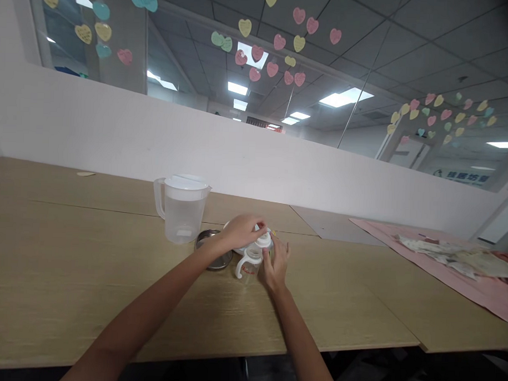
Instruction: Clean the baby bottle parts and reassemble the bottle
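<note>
A small, clear, wide-mouthed bottle with a curved white handle and red printing (249, 270) stands upright on the pale wood-grain table (93, 257). Its open neck is see-through, its handle sticks out to the left, and its printing is too small to read. Just behind its mouth and slightly to the right is a white, round, ring-like cap (263, 240), apart from the neck as far as can be seen.

The bottle and cap sit between the two hands, the bottle nearer the body. The left hand (241, 232) reaches across from the left above the bottle, fingers bent together over the cap's upper edge; whether they pinch it cannot be told. The right hand (278, 262) is half open on the right, thumb raised close to the bottle and cap, fingers curved behind; whether it grips either is unclear.

Left of the bottle lies a shallow, round, dark-silver metal dish (223, 264), with a translucent white plastic pitcher (184, 215) beyond.
</note>
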`<action>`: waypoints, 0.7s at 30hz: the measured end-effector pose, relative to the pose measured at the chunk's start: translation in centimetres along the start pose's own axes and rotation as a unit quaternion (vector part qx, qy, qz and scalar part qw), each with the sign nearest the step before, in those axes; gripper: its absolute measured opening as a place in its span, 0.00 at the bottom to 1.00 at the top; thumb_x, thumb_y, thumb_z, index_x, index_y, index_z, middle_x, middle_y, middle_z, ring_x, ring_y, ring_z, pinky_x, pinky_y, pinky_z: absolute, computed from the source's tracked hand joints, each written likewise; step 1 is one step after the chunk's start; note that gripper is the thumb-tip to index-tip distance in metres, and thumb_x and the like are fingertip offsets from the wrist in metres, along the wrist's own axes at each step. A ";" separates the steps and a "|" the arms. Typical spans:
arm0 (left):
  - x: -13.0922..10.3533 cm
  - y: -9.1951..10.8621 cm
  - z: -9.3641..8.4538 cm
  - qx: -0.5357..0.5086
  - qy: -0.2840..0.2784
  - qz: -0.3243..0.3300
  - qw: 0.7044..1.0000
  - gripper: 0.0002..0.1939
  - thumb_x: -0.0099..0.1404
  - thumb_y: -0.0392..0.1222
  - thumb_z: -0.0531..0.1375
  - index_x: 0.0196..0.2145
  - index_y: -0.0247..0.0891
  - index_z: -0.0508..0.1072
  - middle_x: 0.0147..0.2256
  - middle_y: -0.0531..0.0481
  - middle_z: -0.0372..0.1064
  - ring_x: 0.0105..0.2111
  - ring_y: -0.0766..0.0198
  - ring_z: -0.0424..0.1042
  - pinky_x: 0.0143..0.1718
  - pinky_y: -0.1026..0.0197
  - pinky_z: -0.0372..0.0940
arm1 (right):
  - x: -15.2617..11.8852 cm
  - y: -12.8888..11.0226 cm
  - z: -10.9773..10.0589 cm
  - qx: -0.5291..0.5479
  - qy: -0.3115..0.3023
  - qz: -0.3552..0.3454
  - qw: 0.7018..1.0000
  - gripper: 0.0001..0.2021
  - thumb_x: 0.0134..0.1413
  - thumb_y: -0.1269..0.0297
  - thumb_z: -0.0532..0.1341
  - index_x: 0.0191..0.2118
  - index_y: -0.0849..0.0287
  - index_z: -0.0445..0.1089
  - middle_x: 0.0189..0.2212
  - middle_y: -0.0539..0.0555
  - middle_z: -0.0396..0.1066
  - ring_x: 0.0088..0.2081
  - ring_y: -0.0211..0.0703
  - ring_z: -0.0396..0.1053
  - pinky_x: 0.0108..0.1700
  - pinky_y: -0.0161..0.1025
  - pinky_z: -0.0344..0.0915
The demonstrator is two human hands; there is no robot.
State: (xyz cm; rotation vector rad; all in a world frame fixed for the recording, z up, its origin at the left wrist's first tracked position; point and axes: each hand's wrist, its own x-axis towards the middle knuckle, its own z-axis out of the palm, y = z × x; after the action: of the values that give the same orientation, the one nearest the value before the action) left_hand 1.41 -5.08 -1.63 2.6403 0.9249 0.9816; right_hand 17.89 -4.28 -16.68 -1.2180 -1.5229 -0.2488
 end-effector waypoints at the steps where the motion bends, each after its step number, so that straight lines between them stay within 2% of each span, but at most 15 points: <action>1: -0.1 0.3 0.2 0.002 -0.013 0.009 1.000 0.12 0.65 0.44 0.53 0.35 0.39 0.75 0.34 0.49 0.76 0.32 0.61 0.72 0.33 0.63 0.63 | 0.0 -0.2 -0.1 0.003 0.006 -0.016 1.000 0.26 0.60 0.48 0.47 0.57 0.59 0.62 0.52 0.62 0.67 0.55 0.54 0.62 0.62 0.61 0.39; 5: -0.4 1.5 1.1 0.021 -0.051 0.050 0.997 0.11 0.66 0.43 0.52 0.37 0.40 0.74 0.37 0.49 0.75 0.37 0.60 0.72 0.37 0.62 0.63 | -0.3 -0.6 -0.3 0.002 0.053 -0.044 0.998 0.25 0.56 0.49 0.53 0.54 0.60 0.62 0.48 0.63 0.69 0.52 0.54 0.65 0.62 0.61 0.43; 9: -0.6 1.9 2.1 0.057 -0.086 0.106 0.989 0.10 0.65 0.39 0.53 0.41 0.40 0.73 0.42 0.47 0.73 0.43 0.58 0.70 0.43 0.59 0.64 | -0.5 -0.5 -0.1 -0.005 0.084 -0.037 0.996 0.24 0.53 0.53 0.53 0.52 0.61 0.61 0.45 0.63 0.69 0.50 0.55 0.65 0.60 0.61 0.47; 12: -0.8 1.7 2.7 0.090 -0.086 0.127 0.984 0.12 0.64 0.38 0.55 0.45 0.39 0.70 0.48 0.44 0.69 0.47 0.56 0.68 0.46 0.58 0.63 | -0.6 -0.2 0.0 -0.008 0.105 -0.032 0.994 0.24 0.52 0.53 0.52 0.52 0.61 0.59 0.46 0.65 0.67 0.51 0.56 0.64 0.60 0.61 0.48; 17: -1.0 2.4 3.2 0.169 -0.106 0.130 0.971 0.10 0.64 0.38 0.56 0.44 0.38 0.68 0.43 0.44 0.69 0.42 0.57 0.70 0.39 0.60 0.65 | -0.7 0.5 0.1 -0.025 0.152 -0.039 0.987 0.23 0.50 0.55 0.52 0.50 0.60 0.57 0.42 0.63 0.66 0.50 0.57 0.63 0.57 0.60 0.53; 21: -1.2 3.3 3.8 0.247 -0.109 0.144 0.952 0.08 0.65 0.37 0.56 0.42 0.38 0.68 0.40 0.45 0.71 0.39 0.57 0.71 0.35 0.60 0.65 | -0.7 1.2 0.3 -0.034 0.214 -0.098 0.971 0.15 0.51 0.61 0.53 0.45 0.57 0.59 0.36 0.55 0.67 0.39 0.49 0.67 0.56 0.60 0.55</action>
State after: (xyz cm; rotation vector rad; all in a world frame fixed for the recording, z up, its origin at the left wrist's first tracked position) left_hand 4.74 -8.26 -4.01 3.2950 0.8340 0.5316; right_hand 18.52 -3.93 -17.83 -0.9875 -1.2603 -0.6561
